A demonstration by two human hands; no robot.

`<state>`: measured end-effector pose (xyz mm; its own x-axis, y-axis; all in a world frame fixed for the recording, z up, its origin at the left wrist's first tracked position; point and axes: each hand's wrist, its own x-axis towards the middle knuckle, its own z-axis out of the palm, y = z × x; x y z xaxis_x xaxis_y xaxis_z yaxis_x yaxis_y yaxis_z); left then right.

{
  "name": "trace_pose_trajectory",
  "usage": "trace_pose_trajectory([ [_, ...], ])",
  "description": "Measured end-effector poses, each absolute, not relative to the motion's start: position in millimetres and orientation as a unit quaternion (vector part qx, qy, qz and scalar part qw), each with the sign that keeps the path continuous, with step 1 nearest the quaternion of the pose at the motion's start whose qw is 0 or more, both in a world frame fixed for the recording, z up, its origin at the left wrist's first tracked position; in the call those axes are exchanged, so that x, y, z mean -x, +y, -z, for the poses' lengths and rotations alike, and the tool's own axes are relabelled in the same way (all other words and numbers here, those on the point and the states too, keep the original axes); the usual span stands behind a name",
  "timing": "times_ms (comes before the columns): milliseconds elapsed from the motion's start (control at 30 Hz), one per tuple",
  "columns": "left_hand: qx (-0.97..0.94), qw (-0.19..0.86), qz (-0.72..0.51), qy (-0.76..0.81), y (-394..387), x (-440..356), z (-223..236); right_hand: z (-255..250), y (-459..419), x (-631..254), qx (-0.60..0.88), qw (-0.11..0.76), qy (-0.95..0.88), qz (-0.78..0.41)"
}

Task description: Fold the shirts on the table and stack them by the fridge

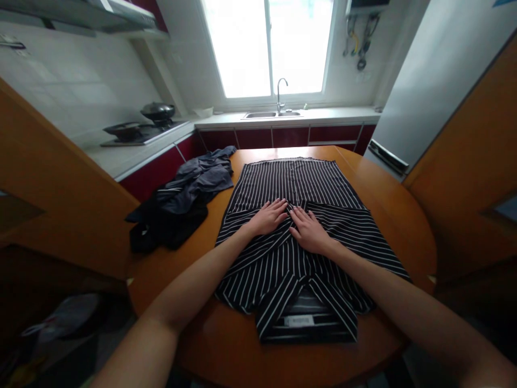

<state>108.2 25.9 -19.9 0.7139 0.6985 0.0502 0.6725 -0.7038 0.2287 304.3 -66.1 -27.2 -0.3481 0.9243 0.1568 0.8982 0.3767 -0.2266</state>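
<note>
A black shirt with white stripes [291,180] lies spread on the round wooden table [218,350], its collar toward me and its hem toward the window. The sleeves are folded inward across the body and meet near the middle. My left hand [269,217] rests flat on the shirt, left of centre, with the fingers stretched out. Close beside it, my right hand [309,229] lies flat on the striped cloth, fingers extended. The two hands' fingertips almost meet. A white label [299,321] shows inside the collar.
Dark crumpled clothes [181,199] lie in a heap on the table's left side. Beyond stand a counter with a sink [272,114] and a stove with a lidded pan [157,111]. A fridge [432,81] is at the right.
</note>
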Motion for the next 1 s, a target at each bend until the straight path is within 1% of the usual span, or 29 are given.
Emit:
trace_pose_trajectory([
  [333, -0.924, 0.103, -0.067, 0.362, 28, -106, 20, 26, -63, -309, 0.552, 0.135, -0.821, -0.062],
  [533, -0.924, 0.097, -0.042, 0.367, 30, -102, 19, 26, -63, -309, 0.547, 0.135, -0.824, -0.061],
  [667, -0.924, 0.115, -0.014, 0.364, 28, -98, 9, 25, -63, -309, 0.550, 0.135, -0.822, -0.058],
  [833, -0.930, 0.131, 0.009, 0.344, -5, -90, -10, 27, -63, -309, 0.549, 0.129, -0.825, -0.042],
  [1000, -0.944, 0.115, 0.015, 0.308, -57, -71, -5, 33, -64, -310, 0.537, 0.127, -0.834, -0.016],
])
